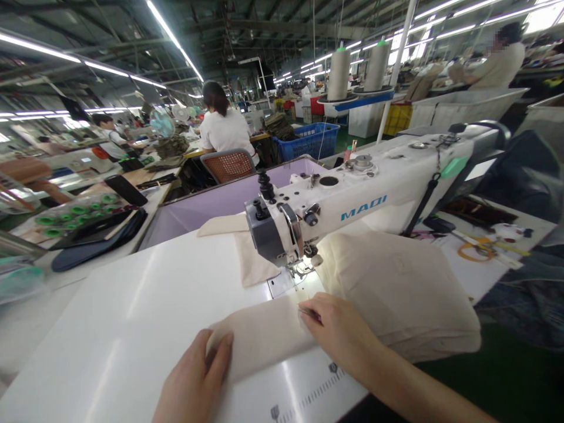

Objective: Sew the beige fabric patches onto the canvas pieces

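Observation:
A white sewing machine (365, 194) stands on a white table (118, 329), its lamp lit over the needle plate. In front of the needle lies a strip of beige fabric (259, 335). My left hand (198, 376) pinches the strip's left end between thumb and fingers. At its right end, close to the needle, my right hand (335, 323) is closed on the fabric, with a small dark metal tool partly visible between the fingers. A stack of folded beige fabric (396, 288) lies right of the needle. Another beige piece (255, 258) rests behind and left of the presser foot.
Orange-handled scissors (476, 249) lie on the right of the table. Behind the machine are a lilac bin (194, 205), a blue basket (308, 141) and thread cones (338, 73). A seated person (227, 126) is beyond. A dark pouch (101, 238) lies at left.

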`<state>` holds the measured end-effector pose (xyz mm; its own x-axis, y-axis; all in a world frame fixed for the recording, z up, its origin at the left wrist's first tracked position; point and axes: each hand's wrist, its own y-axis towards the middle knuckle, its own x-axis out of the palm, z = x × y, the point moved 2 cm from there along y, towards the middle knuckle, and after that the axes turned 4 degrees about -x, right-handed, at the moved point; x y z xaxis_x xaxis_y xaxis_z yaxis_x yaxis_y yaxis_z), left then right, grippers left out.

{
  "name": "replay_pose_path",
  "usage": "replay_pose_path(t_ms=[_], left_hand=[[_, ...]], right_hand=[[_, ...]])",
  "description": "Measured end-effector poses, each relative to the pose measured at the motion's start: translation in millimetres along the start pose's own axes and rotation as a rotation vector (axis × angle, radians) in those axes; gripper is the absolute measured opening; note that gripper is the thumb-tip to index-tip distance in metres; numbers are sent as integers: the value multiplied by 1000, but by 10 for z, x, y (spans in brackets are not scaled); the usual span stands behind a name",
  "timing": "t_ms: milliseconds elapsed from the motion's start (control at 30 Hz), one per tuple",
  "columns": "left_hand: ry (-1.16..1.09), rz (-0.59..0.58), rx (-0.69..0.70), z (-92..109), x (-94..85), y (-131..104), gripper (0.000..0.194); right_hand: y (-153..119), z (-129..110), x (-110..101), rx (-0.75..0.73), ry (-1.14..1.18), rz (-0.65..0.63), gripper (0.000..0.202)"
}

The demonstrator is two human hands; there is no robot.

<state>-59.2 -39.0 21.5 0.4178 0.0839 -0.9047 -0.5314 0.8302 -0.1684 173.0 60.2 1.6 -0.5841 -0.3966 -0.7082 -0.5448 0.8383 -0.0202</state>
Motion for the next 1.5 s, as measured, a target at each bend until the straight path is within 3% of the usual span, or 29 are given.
replay_pose_path(t_ms=[133,300,600,1033,1267,1333,1400,1433,1500], left_hand=[[37,-49,-1,-71,35,78,36],[7,-14,17,-132,66,93,37],[14,9,-11,-48,14,90,27],[27,20,9,-39,20,78,26],[241,25,13,-8,75,27,25],[384,163,74,5,83,-9,19],[475,308,268,18,87,-31,22],[483,322,401,21,96,-29,26],[451,215,615,16,119,19,34]], right_hand=[[7,7,10,14,-7,-10,17],[15,11,20,6,-21,-20,18],[3,15,-12,10,-84,-94,20],[-2,76,26,0,-86,-57,17],[14,45,19,-22,-155,-89,18],[7,51,19,-84,-225,-90,18],[-5,69,10,-177,-313,-82,16],[-11,81,2,-231,-350,-76,16],[-28,104,-18,-339,-397,-73,18]])
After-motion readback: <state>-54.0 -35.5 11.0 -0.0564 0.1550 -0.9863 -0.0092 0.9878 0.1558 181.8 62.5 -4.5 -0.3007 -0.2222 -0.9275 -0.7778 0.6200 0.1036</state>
